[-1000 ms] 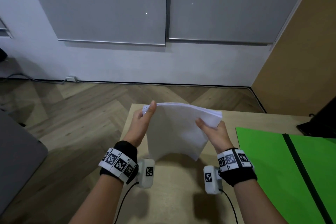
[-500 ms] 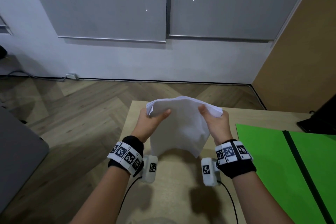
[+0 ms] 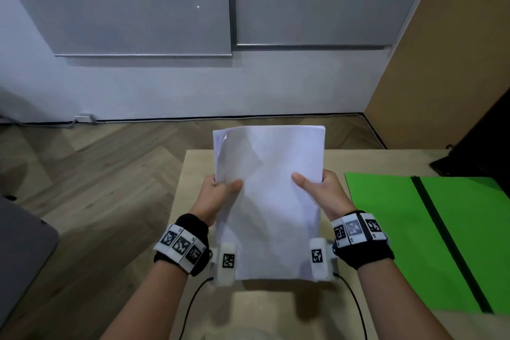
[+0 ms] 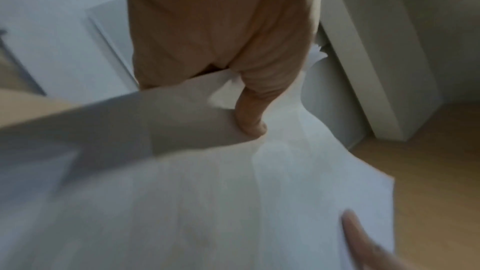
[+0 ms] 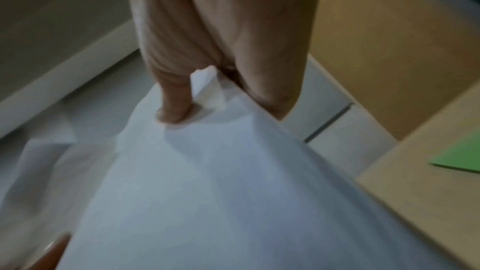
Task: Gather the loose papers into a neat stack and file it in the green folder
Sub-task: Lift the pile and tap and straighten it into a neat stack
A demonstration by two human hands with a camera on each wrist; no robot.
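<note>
We hold the stack of papers (image 3: 269, 196) upright above the table (image 3: 265, 309), its near face turned toward us and its bottom edge hanging between our wrists, clear of the tabletop. Our left hand (image 3: 216, 197) grips the left edge about halfway up: the thumb lies across the front sheet, and the other fingers curl behind the stack, out of sight from the head view. Our right hand (image 3: 321, 194) grips the right edge at the same height in the same way, thumb on the front, fingers behind. In the left wrist view the left thumb (image 4: 250, 114) presses into the paper and a few sheet edges fan out loosely just beside it. In the right wrist view the right thumb (image 5: 175, 106) presses into the front sheet, which creases around it. The top edges of the sheets look nearly flush, though the upper left corner shows a few sheets slightly offset and the front sheet is rumpled.

The green folder (image 3: 430, 243) lies open and flat on the table to our right, just beside our right wrist but not touching the papers. A black spine strip (image 3: 447, 243) runs down its middle, between the two green halves. A dark object (image 3: 474, 152) sits at the far right corner of the table; we cannot tell what it is. Beyond the table are a wood floor (image 3: 96, 174), a white wall with grey panels (image 3: 143, 8), and a brown partition (image 3: 441, 50) on the right.
</note>
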